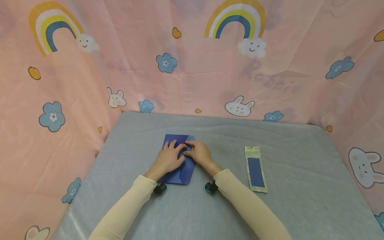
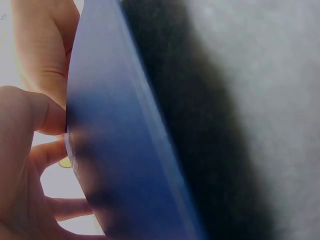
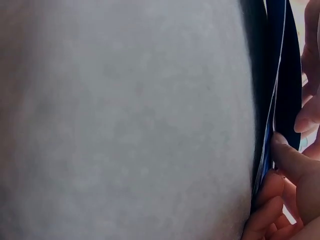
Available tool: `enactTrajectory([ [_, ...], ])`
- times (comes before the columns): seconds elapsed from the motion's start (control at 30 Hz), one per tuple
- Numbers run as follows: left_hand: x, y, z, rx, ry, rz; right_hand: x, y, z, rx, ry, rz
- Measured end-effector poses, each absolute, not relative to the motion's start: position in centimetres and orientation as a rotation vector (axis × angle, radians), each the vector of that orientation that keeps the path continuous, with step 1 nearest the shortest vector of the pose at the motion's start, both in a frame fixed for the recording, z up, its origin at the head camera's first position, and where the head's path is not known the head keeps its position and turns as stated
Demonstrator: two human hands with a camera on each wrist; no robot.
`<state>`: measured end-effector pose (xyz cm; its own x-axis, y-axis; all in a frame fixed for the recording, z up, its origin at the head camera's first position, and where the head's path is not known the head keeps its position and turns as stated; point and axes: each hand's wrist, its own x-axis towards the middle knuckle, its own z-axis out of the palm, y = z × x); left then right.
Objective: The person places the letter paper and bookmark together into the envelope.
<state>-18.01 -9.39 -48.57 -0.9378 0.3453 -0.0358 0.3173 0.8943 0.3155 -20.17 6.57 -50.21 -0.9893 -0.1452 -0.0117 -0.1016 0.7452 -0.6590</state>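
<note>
A blue-purple paper envelope lies on the grey table, its flap side along the right. My left hand rests on it with fingers spread, pressing the left part. At the flap's edge my right hand pinches the paper between thumb and curled fingers, close beside the left thumb. In the left wrist view the envelope fills the middle, with the left thumb and fingers touching its far face. The right wrist view shows the envelope edge-on, with the right thumb against it.
To the right on the grey table lies a narrow yellow-green packet with a dark blue rectangle. A pink printed curtain hangs behind and along both sides of the table.
</note>
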Motion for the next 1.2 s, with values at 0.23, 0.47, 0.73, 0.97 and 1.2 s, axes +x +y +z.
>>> enactTrajectory([
  [0.23,-18.05,-9.40,-48.74,0.525,2.974,0.480,-20.14,6.65,-50.36,-0.204,2.877,-1.104],
  [0.47,-18.10,-9.33,-48.78,0.522,2.970,0.483,-20.06,6.67,-50.28,-0.195,2.882,-1.090],
  [0.73,-18.09,-9.31,-48.70,0.513,2.972,0.469,-20.04,6.46,-50.17,-0.198,2.910,-1.076],
  [0.97,-18.08,-9.34,-48.72,0.523,2.973,0.459,-20.06,6.61,-50.11,-0.209,2.892,-1.090],
  [1.2,-18.15,-9.33,-49.02,0.523,2.978,0.458,-19.90,6.78,-50.17,-0.232,2.883,-1.097],
])
